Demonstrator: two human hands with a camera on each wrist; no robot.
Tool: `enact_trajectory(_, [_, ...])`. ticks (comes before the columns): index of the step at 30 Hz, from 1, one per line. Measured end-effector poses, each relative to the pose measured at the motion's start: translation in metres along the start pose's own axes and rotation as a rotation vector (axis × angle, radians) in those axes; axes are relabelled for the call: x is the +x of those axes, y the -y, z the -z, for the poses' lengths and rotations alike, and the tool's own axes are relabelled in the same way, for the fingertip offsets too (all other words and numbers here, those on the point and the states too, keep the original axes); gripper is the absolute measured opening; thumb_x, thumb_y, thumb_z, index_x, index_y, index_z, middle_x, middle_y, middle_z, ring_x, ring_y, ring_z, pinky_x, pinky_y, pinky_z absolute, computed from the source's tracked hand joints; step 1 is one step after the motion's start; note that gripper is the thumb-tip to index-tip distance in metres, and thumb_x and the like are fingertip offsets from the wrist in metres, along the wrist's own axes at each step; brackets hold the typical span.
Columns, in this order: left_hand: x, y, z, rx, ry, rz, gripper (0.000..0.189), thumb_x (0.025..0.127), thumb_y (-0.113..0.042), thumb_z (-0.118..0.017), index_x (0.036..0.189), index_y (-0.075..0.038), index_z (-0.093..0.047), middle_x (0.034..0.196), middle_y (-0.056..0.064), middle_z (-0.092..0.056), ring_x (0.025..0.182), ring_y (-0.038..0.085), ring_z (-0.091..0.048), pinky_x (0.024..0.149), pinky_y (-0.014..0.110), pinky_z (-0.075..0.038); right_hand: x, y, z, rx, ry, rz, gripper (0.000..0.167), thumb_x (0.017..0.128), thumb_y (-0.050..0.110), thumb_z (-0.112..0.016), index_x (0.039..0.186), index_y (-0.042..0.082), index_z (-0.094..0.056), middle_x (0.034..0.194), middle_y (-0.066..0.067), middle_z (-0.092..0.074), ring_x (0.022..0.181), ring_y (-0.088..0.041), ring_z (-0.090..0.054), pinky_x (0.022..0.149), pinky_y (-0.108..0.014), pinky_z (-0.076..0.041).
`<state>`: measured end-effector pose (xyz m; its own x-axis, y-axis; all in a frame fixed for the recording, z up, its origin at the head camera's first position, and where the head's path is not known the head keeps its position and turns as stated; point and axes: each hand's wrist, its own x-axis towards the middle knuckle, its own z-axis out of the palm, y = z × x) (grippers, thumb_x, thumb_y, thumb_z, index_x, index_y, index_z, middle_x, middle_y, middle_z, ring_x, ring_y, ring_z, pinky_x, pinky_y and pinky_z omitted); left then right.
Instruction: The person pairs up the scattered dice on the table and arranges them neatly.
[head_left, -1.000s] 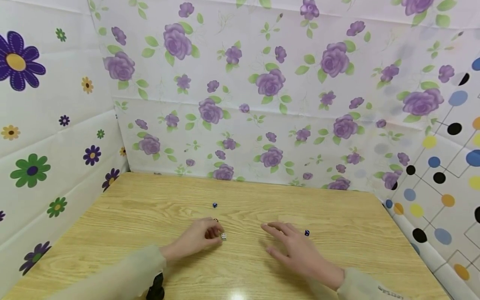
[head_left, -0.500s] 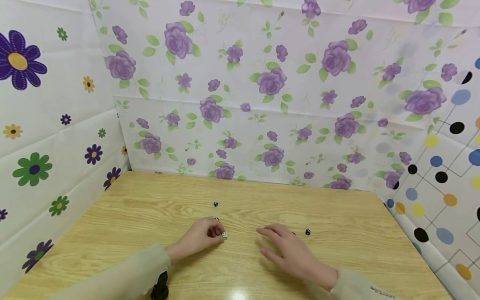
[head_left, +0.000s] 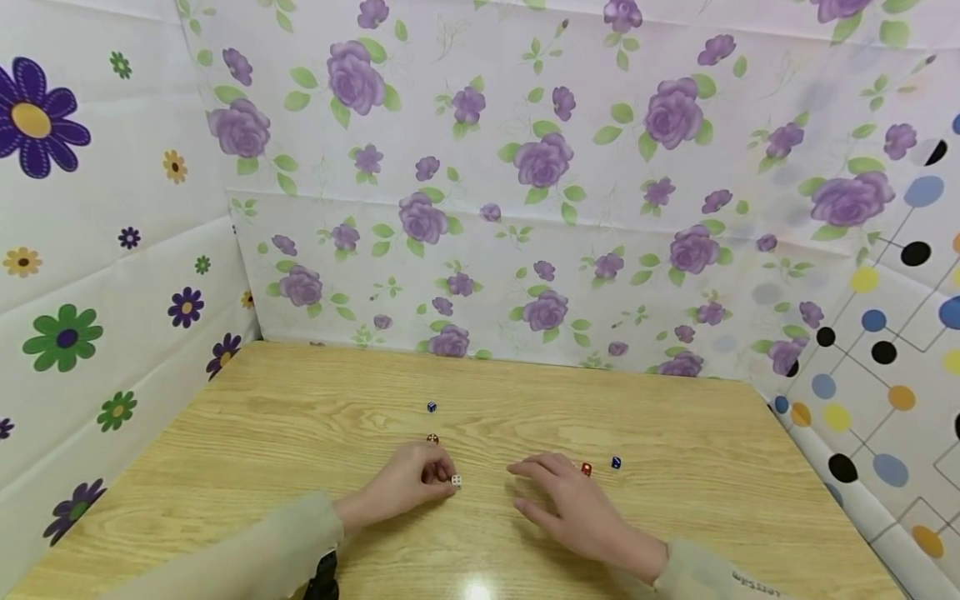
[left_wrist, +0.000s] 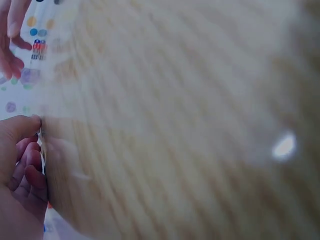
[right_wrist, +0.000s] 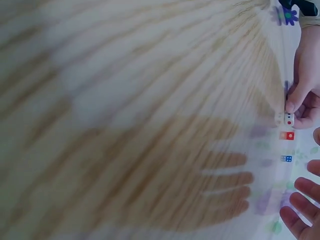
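My left hand (head_left: pixel 408 483) pinches a white die (head_left: pixel 456 480) between thumb and fingers, low over the wooden table. The right wrist view shows the white die (right_wrist: pixel 289 119) at the tips of the left hand (right_wrist: pixel 307 95). Just behind that hand lies a red die (head_left: pixel 432 438), and farther back a blue die (head_left: pixel 431 407). My right hand (head_left: pixel 577 510) holds nothing, its fingers spread and pointing left above the table. Beyond its knuckles sit another red die (head_left: pixel 587 469) and another blue die (head_left: pixel 616 462); a small pale bit shows beside them, mostly hidden by the hand.
The wooden table (head_left: pixel 525 400) ends at the back against a cloth with purple roses (head_left: pixel 540 162). A flower-print cloth (head_left: pixel 67 333) stands on the left, a dotted one (head_left: pixel 885 350) on the right. A black strap (head_left: pixel 324 575) is at the left wrist.
My left hand has shifted slightly right and nearer with the white die, showing more of the red die behind it. My right hand has drifted left, uncovering the red die by the blue one.
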<state>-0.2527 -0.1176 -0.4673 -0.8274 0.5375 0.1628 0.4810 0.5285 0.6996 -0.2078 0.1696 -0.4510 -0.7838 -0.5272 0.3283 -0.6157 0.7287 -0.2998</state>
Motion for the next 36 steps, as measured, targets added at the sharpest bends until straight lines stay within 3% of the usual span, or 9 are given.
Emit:
enact_trajectory(15, [-0.002, -0.015, -0.014, 0.011, 0.022, -0.028, 0.009, 0.084, -0.019, -0.079, 0.088, -0.018, -0.071, 0.085, -0.003, -0.063, 0.071, 0.002, -0.053, 0.064, 0.016, -0.046, 0.001, 0.006, -0.007, 0.052, -0.039, -0.018, 0.037, 0.088, 0.034, -0.074, 0.123, 0.025, -0.065, 0.124, 0.015, -0.063, 0.116, -0.009, -0.056, 0.095, -0.038, -0.052])
enact_trajectory(25, [-0.004, -0.021, -0.023, -0.056, 0.039, -0.026, 0.008, 0.083, -0.016, -0.079, 0.088, -0.016, -0.072, 0.083, -0.003, -0.065, 0.068, -0.004, -0.051, 0.062, 0.016, -0.046, 0.002, 0.013, -0.011, 0.233, 0.056, -0.121, 0.031, 0.090, 0.029, -0.073, 0.120, 0.024, -0.068, 0.120, 0.013, -0.065, 0.115, -0.015, -0.058, 0.098, -0.042, -0.049])
enact_trajectory(36, [-0.008, -0.029, -0.026, -0.076, 0.042, -0.013, 0.009, 0.083, -0.015, -0.079, 0.088, -0.015, -0.072, 0.084, 0.000, -0.065, 0.069, -0.003, -0.052, 0.062, 0.016, -0.045, 0.003, 0.018, -0.017, 0.276, 0.085, -0.171, 0.033, 0.088, 0.031, -0.074, 0.119, 0.021, -0.072, 0.121, 0.008, -0.067, 0.115, -0.019, -0.060, 0.097, -0.042, -0.050])
